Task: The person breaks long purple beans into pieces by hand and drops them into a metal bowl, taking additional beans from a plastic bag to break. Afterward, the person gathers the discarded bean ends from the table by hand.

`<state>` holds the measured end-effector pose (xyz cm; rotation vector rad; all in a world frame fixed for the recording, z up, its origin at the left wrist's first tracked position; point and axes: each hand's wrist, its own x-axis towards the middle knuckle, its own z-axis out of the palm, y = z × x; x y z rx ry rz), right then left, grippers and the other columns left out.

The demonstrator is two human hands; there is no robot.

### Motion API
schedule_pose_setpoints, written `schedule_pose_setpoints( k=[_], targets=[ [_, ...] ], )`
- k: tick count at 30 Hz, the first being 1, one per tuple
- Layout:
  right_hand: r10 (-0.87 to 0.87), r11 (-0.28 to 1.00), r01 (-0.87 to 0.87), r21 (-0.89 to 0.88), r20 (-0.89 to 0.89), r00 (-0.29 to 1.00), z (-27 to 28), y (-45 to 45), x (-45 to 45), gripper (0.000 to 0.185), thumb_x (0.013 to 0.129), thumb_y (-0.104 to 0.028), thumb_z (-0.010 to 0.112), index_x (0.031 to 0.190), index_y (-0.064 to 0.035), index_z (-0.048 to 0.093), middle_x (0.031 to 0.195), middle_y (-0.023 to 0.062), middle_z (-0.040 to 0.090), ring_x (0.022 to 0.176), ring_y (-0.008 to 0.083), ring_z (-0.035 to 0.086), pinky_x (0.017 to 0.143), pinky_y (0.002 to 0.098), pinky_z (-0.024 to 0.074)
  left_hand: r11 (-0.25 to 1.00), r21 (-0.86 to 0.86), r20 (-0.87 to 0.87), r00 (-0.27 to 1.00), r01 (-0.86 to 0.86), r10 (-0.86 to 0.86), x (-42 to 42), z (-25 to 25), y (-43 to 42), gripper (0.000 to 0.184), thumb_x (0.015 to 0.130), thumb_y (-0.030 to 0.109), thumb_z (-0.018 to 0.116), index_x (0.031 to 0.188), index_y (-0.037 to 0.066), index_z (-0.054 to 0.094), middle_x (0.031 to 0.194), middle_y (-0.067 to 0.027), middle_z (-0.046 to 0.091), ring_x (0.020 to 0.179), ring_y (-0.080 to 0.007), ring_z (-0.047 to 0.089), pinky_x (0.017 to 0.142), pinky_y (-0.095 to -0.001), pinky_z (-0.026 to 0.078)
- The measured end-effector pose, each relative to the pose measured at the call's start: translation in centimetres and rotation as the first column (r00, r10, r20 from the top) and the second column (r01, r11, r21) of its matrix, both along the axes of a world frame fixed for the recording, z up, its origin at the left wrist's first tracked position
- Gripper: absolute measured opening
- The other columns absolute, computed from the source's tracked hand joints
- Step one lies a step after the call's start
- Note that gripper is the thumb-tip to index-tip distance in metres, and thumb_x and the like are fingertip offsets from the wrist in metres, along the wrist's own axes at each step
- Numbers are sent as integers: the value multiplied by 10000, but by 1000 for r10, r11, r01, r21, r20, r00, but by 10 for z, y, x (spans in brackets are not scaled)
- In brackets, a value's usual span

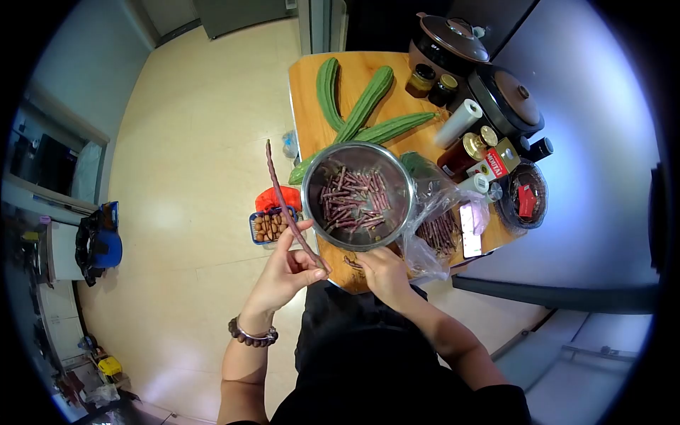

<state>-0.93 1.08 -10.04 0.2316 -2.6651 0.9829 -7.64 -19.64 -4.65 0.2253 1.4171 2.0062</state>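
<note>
A long purple string bean [280, 195] is held by my left hand [287, 276], its lower end between thumb and fingers and its tip rising past the bowl's left side. My right hand [386, 276] is at the front rim of the steel bowl [307, 191], fingers closed together and pointing down; what they hold, if anything, is hidden. Short cut pieces of purple bean [354, 198] lie inside the bowl. Small bean scraps [351, 263] are on the table beside my right fingertips. More whole purple beans [438, 235] lie in a clear plastic bag [425, 265] right of the bowl.
Several ridged green gourds [368, 103] lie behind the bowl on the wooden table [301, 85]. Jars [421, 81], cookers [506, 99], a bottle [464, 152] and a phone [470, 230] crowd the right side. A blue basket of eggs [269, 228] stands low at the left.
</note>
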Motion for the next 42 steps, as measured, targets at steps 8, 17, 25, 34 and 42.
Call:
schedule_pose_setpoints(
  k=[8,17,25,34,42],
  targets=[
    [199,923,-135,-361,146,969,57,-26,-51,101,754,-79,626,803,9,628,720,135,533,716,296,528,649,402,417,990,-122,-250,967,-71,38,-4,-16,22,718,740,-83,658,1341,93,307,905,-31,566,835,-83,564,723,-217,471],
    [35,997,-29,74,-79,996,50,-29,-49,115,684,-54,670,740,0,585,716,113,507,720,291,520,648,375,440,917,-48,-63,917,-397,394,-13,-28,36,160,783,14,671,926,-29,617,827,-65,653,744,-101,605,697,-214,479],
    [27,993,-10,118,-142,989,44,-26,-48,100,702,-45,630,735,-6,544,715,101,493,721,271,509,641,361,435,909,-55,-85,909,-413,408,-12,-25,49,138,798,32,661,916,-28,623,795,-56,648,721,-92,596,682,-204,470],
    [-4,999,-8,-34,-326,946,42,-22,-52,182,665,30,649,842,26,608,720,116,547,658,277,517,587,349,429,930,87,326,892,-358,313,-20,-33,54,137,870,125,588,862,-9,611,712,-31,601,627,-93,561,605,-181,460],
    [-254,954,151,-261,-429,867,47,-6,-70,267,695,18,624,962,20,615,769,124,570,719,271,551,656,335,456,905,202,646,745,-375,165,-19,-45,58,154,897,127,535,965,-5,573,838,-80,617,751,-137,613,653,-249,526]
  ],
)
